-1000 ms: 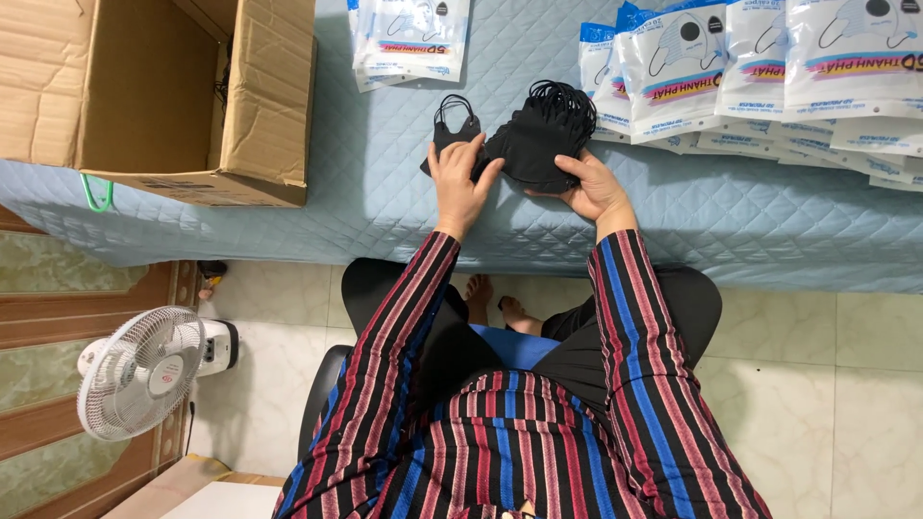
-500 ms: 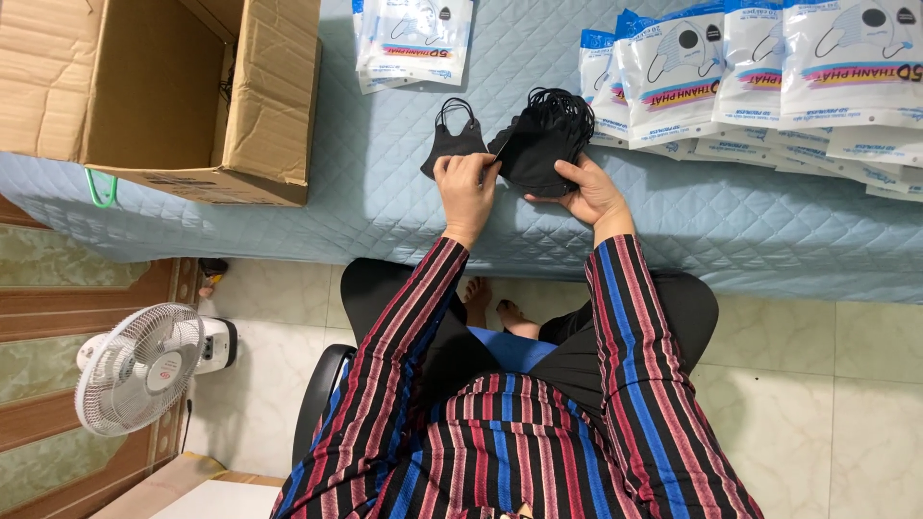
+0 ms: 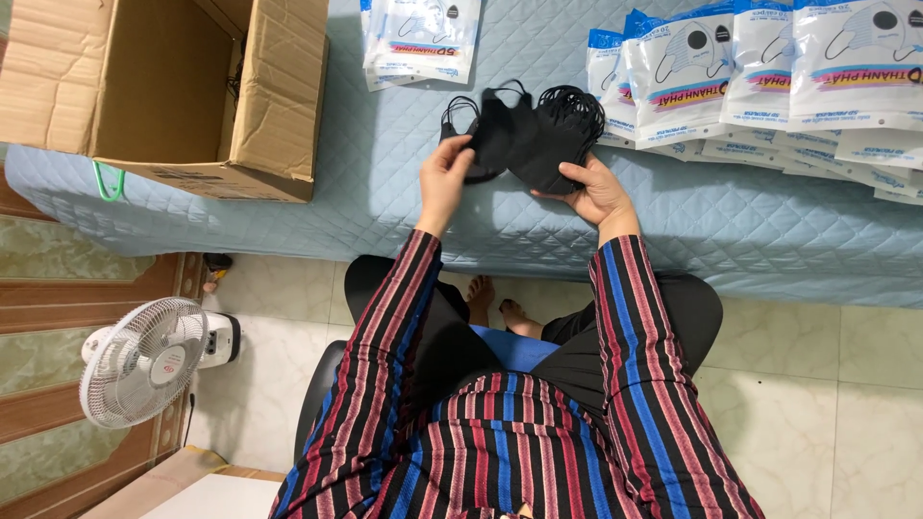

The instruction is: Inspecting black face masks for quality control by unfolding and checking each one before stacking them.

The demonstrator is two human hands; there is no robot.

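An open cardboard box (image 3: 163, 91) sits at the left end of the blue quilted table cover (image 3: 385, 192), with a white fan (image 3: 144, 360) on the floor below. The left hand (image 3: 444, 178) pinches a single black face mask (image 3: 488, 139) between thumb and fingers. Beside it, the right hand (image 3: 598, 187) clasps a stack of black masks (image 3: 553, 135). Packaged masks (image 3: 769, 77) lie overlapped at right.

Left hand (image 3: 444, 178) pinches one black mask (image 3: 488, 144); right hand (image 3: 598, 189) holds a mask stack (image 3: 553, 144) above the quilted table (image 3: 385, 183).
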